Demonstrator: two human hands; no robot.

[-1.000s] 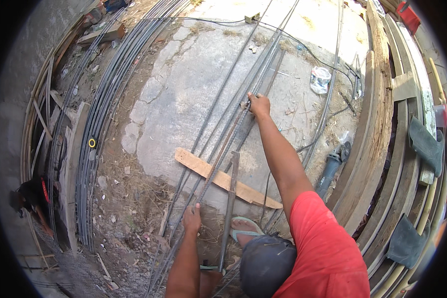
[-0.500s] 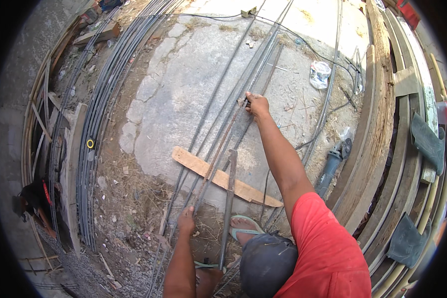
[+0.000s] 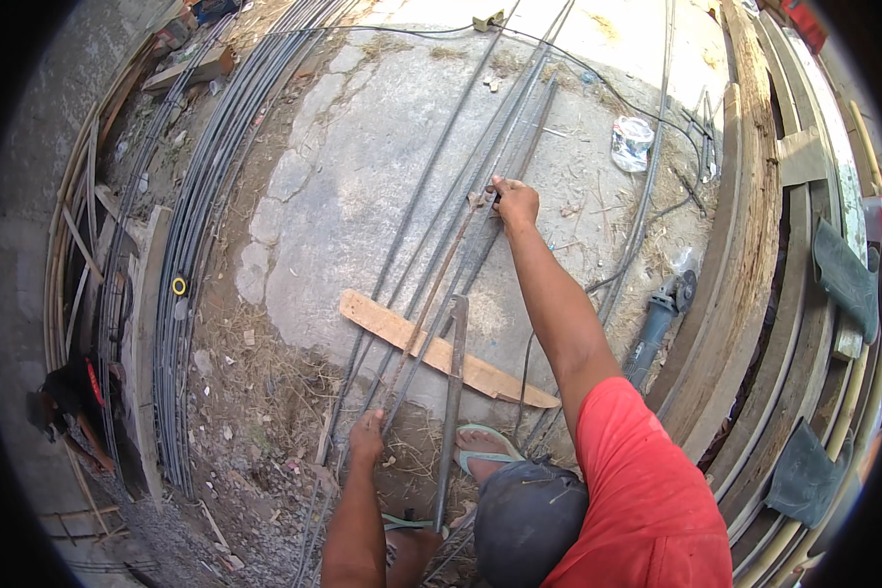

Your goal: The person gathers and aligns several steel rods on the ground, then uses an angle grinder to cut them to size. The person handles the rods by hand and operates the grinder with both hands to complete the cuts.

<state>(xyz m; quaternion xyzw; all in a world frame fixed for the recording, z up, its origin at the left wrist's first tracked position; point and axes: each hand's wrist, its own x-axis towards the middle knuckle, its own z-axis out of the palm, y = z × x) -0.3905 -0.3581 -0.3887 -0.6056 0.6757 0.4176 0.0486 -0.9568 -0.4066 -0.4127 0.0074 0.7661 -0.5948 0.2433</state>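
"Slippage worries us most; what could start it?"

"Loose support — our rust-brown thin steel rod [image 3: 448,260] crosses over a pale wooden plank [image 3: 500,375] near the front edge of the grey cracked concrete slab [image 3: 343,206]. It could roll against the dark grey steel bars [image 3: 521,102] alongside and nip us."

"How firm is our grip?"

"Our right hand [image 3: 515,204] seems to pinch a small dark piece [image 3: 494,193] beside the rod's far end; whether our left hand [image 3: 367,436] closes around anything at the near end, we cannot tell."

"What else escapes us?"

"That piece's shape — our grasp covers it — and the bars' far ends, some cut off above."
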